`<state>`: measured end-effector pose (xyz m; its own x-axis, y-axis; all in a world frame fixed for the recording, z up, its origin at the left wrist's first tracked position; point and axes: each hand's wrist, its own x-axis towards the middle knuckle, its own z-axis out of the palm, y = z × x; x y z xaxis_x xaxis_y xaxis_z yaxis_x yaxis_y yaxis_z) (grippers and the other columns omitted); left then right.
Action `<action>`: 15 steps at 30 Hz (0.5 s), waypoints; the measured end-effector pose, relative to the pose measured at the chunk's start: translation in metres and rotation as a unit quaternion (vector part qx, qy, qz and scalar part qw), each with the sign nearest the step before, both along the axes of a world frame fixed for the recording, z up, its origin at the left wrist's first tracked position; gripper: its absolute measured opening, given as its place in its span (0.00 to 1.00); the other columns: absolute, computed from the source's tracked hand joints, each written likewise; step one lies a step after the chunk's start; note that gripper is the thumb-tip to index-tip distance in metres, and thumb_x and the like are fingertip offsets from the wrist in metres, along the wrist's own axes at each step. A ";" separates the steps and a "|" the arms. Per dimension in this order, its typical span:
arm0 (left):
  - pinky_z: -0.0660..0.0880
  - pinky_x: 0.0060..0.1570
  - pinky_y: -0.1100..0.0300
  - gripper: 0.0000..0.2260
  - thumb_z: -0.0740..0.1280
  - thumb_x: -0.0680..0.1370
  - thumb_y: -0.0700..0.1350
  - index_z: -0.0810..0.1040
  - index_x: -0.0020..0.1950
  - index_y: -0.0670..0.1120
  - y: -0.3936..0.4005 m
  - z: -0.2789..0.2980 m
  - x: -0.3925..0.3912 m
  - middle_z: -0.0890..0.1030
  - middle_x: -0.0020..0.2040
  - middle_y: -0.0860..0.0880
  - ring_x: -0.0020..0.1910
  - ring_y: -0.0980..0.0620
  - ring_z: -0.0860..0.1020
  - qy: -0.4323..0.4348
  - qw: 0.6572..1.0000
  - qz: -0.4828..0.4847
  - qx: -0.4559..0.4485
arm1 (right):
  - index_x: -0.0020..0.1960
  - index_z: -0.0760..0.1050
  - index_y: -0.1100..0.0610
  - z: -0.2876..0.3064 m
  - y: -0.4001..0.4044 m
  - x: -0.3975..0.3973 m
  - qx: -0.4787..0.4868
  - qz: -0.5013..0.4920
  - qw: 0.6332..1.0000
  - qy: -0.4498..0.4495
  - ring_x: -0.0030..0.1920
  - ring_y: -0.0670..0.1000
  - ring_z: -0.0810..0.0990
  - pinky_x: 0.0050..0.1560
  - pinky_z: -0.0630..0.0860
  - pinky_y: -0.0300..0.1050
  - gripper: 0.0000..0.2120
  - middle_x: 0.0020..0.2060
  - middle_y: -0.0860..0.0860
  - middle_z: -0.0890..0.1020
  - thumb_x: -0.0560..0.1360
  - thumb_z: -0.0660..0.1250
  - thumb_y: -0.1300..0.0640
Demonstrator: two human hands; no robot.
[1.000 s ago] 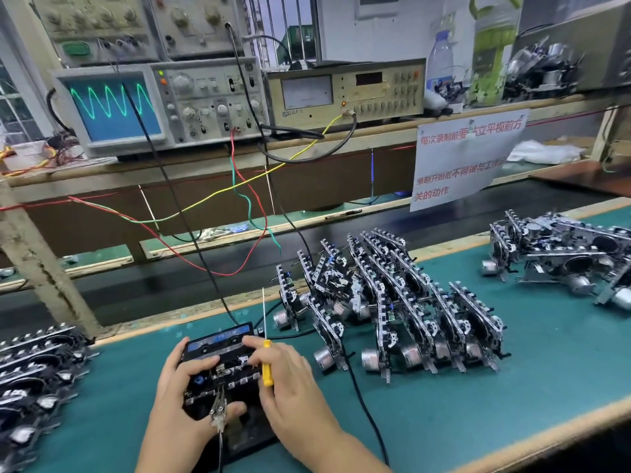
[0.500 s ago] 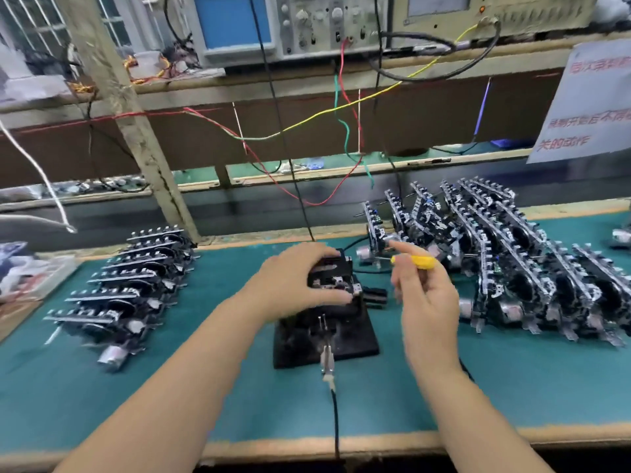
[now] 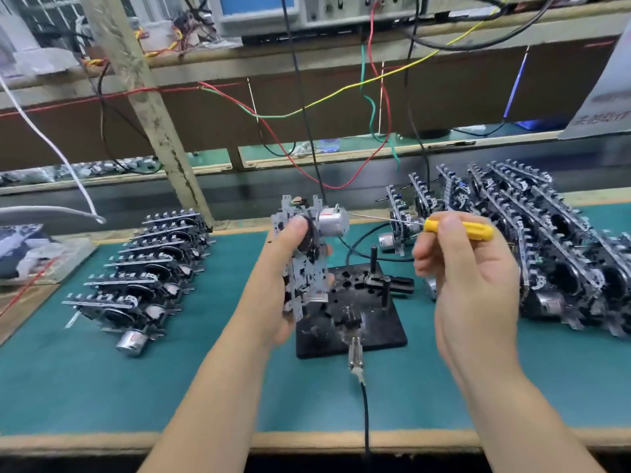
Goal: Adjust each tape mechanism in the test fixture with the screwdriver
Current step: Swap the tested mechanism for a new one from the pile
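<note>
The mechanism (image 3: pixel 305 257) has come off the fixture (image 3: pixel 355 315), upright in the left hand's (image 3: pixel 290 268) grip; the right hand (image 3: pixel 467 268) pinches the screwdriver (image 3: pixel 457 229) and should keep its tip clear.

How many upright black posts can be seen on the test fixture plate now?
2: one post at the back edge of the test fixture, one post nearer its right side. The lifted tape mechanism may hide others.

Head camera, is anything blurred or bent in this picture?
Head view: the paper sign at the right edge is smeared and unreadable; the bench's front edge bows from wide-angle distortion; the left hand, right hand and yellow screwdriver stay fairly sharp.
</note>
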<state>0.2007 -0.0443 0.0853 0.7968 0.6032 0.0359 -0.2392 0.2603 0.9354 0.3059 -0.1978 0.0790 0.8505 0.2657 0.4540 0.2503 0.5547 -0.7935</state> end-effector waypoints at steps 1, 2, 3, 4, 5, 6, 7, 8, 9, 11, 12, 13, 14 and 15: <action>0.81 0.50 0.48 0.23 0.71 0.67 0.63 0.85 0.57 0.53 -0.002 -0.001 -0.007 0.84 0.55 0.48 0.55 0.48 0.82 -0.026 0.998 -0.023 -0.054 | 0.50 0.77 0.51 0.002 0.002 -0.005 -0.002 0.007 1.000 -0.017 0.37 0.48 0.78 0.38 0.75 0.37 0.06 0.35 0.48 0.81 0.81 0.64 0.51; 0.80 0.50 0.46 0.22 0.70 0.68 0.63 0.86 0.55 0.52 -0.004 -0.001 -0.012 0.84 0.55 0.47 0.54 0.47 0.82 -0.049 0.995 -0.039 -0.083 | 0.49 0.78 0.50 0.003 0.004 -0.010 -0.004 0.015 0.999 -0.031 0.37 0.49 0.77 0.38 0.75 0.38 0.05 0.35 0.48 0.80 0.81 0.64 0.51; 0.79 0.52 0.45 0.21 0.69 0.70 0.63 0.86 0.54 0.51 -0.005 -0.002 -0.016 0.84 0.56 0.46 0.55 0.46 0.82 -0.069 0.992 -0.049 -0.099 | 0.49 0.77 0.50 0.003 0.006 -0.013 -0.007 0.022 0.999 -0.040 0.37 0.49 0.77 0.38 0.74 0.38 0.05 0.34 0.48 0.80 0.82 0.64 0.52; 0.78 0.53 0.45 0.20 0.68 0.72 0.63 0.86 0.55 0.51 -0.005 -0.003 -0.019 0.83 0.57 0.46 0.55 0.45 0.82 -0.082 0.989 -0.052 -0.108 | 0.50 0.77 0.51 0.003 0.007 -0.016 -0.011 0.029 0.998 -0.045 0.37 0.49 0.77 0.38 0.74 0.38 0.05 0.34 0.48 0.80 0.82 0.63 0.52; 0.77 0.54 0.44 0.21 0.67 0.73 0.63 0.86 0.56 0.50 -0.005 -0.004 -0.022 0.83 0.58 0.46 0.55 0.45 0.81 -0.091 0.988 -0.051 -0.113 | 0.50 0.77 0.52 0.002 0.008 -0.018 -0.016 0.033 0.998 -0.050 0.36 0.49 0.77 0.37 0.74 0.38 0.06 0.34 0.48 0.80 0.82 0.63 0.52; 0.77 0.54 0.43 0.22 0.66 0.73 0.64 0.86 0.56 0.50 -0.004 -0.005 -0.024 0.82 0.59 0.45 0.55 0.45 0.81 -0.096 0.988 -0.047 -0.114 | 0.50 0.76 0.52 0.002 0.008 -0.020 -0.020 0.036 0.998 -0.054 0.36 0.49 0.77 0.37 0.74 0.39 0.06 0.34 0.48 0.79 0.82 0.63 0.52; 0.77 0.55 0.43 0.23 0.65 0.73 0.64 0.86 0.57 0.50 -0.002 -0.006 -0.026 0.82 0.59 0.45 0.54 0.44 0.81 -0.098 0.988 -0.041 -0.112 | 0.49 0.77 0.52 0.002 0.009 -0.021 -0.024 0.038 0.997 -0.057 0.36 0.49 0.77 0.37 0.74 0.39 0.05 0.34 0.48 0.79 0.82 0.63 0.52; 0.76 0.55 0.42 0.24 0.65 0.73 0.64 0.86 0.57 0.50 -0.001 -0.008 -0.028 0.81 0.59 0.44 0.54 0.44 0.81 -0.101 0.988 -0.036 -0.112 | 0.49 0.77 0.51 0.003 0.009 -0.021 -0.027 0.041 0.997 -0.060 0.36 0.49 0.76 0.37 0.74 0.39 0.05 0.34 0.48 0.79 0.82 0.63 0.52; 0.76 0.55 0.42 0.23 0.63 0.74 0.64 0.85 0.57 0.50 -0.001 -0.009 -0.029 0.81 0.59 0.44 0.54 0.44 0.81 -0.105 0.988 -0.037 -0.111 | 0.48 0.77 0.50 0.003 0.009 -0.023 -0.031 0.043 0.997 -0.064 0.36 0.49 0.76 0.37 0.74 0.39 0.06 0.34 0.48 0.79 0.82 0.63 0.52; 0.75 0.57 0.42 0.23 0.61 0.77 0.64 0.85 0.58 0.50 0.000 -0.012 -0.032 0.81 0.59 0.44 0.54 0.45 0.81 -0.108 0.988 -0.035 -0.108 | 0.48 0.77 0.49 0.003 0.008 -0.024 -0.037 0.045 0.996 -0.069 0.36 0.50 0.76 0.37 0.74 0.39 0.06 0.33 0.48 0.79 0.82 0.63 0.52; 0.75 0.58 0.41 0.24 0.60 0.77 0.64 0.86 0.58 0.51 0.000 -0.013 -0.033 0.82 0.59 0.45 0.54 0.45 0.81 -0.107 0.988 -0.031 -0.106 | 0.47 0.77 0.49 0.004 0.008 -0.025 -0.040 0.046 0.996 -0.067 0.35 0.50 0.76 0.37 0.74 0.39 0.06 0.33 0.48 0.79 0.82 0.64 0.52; 0.75 0.58 0.41 0.23 0.60 0.77 0.64 0.86 0.57 0.51 0.000 -0.014 -0.033 0.82 0.58 0.46 0.54 0.45 0.82 -0.106 0.989 -0.027 -0.103 | 0.47 0.77 0.49 0.004 0.008 -0.024 -0.043 0.048 0.996 -0.062 0.35 0.50 0.76 0.36 0.74 0.39 0.06 0.33 0.48 0.79 0.82 0.64 0.52; 0.76 0.58 0.41 0.23 0.60 0.76 0.64 0.86 0.57 0.52 0.000 -0.014 -0.034 0.83 0.58 0.47 0.54 0.45 0.82 -0.104 0.989 -0.023 -0.099 | 0.47 0.77 0.49 0.005 0.008 -0.024 -0.046 0.049 0.996 -0.055 0.35 0.49 0.76 0.36 0.74 0.39 0.06 0.33 0.48 0.79 0.82 0.64 0.52; 0.76 0.58 0.42 0.22 0.61 0.76 0.64 0.86 0.57 0.53 -0.001 -0.015 -0.034 0.83 0.57 0.47 0.54 0.46 0.82 -0.103 0.990 -0.021 -0.093 | 0.47 0.77 0.50 0.005 0.008 -0.022 -0.049 0.050 0.996 -0.046 0.34 0.49 0.75 0.36 0.73 0.39 0.06 0.32 0.48 0.79 0.82 0.64 0.53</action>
